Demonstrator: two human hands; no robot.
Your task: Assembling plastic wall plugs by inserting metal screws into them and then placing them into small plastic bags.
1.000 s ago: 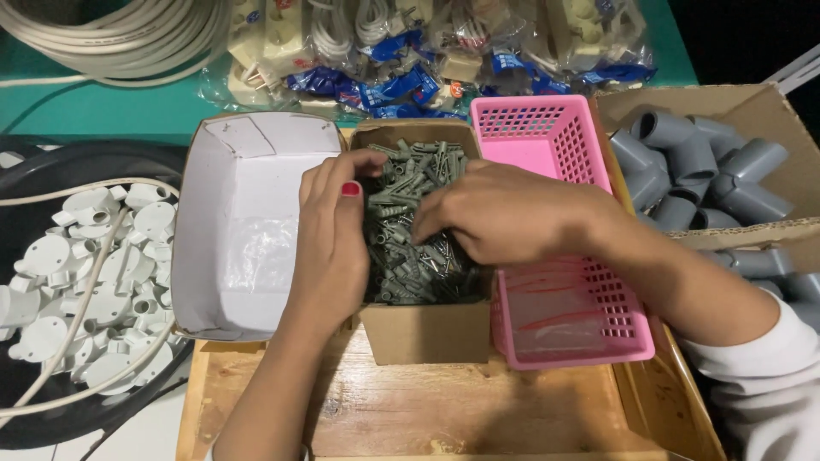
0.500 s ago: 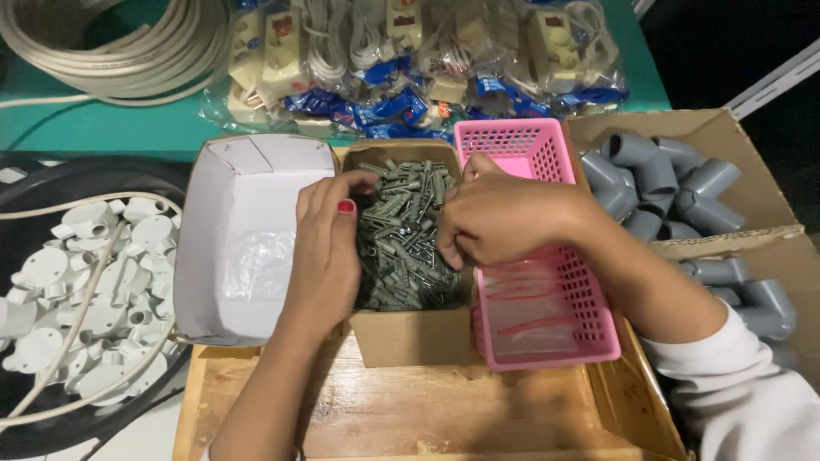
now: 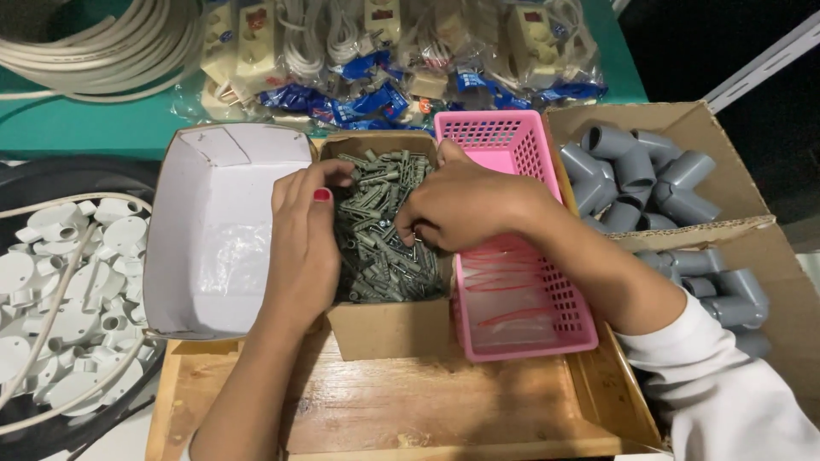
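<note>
Both hands work inside a small brown cardboard box [image 3: 389,329] at the centre, which is filled with grey-green plastic wall plugs [image 3: 380,248]. The left hand [image 3: 303,235] lies along the box's left wall, fingers curled loosely down into the plugs, not closed on any one piece. The right hand [image 3: 465,205] reaches in from three o'clock, its fingertips pinched together on a few plugs near the middle of the heap.

At nine o'clock of the box, touching it, stands an open white carton [image 3: 213,248] with a clear plastic bag lying inside. At three o'clock, a pink plastic mesh basket [image 3: 521,299] sits against the box. All three rest on a wooden tray [image 3: 410,410].

Farther toward three o'clock, large brown cartons hold grey pipe elbows [image 3: 636,175]. At nine o'clock, a dark tub holds white round fittings [image 3: 60,282]. At twelve o'clock, on the green counter [image 3: 77,128], lie clear bags of cream socket strips [image 3: 376,51] with blue label cards, and a coil of white cable [image 3: 94,43] toward eleven.
</note>
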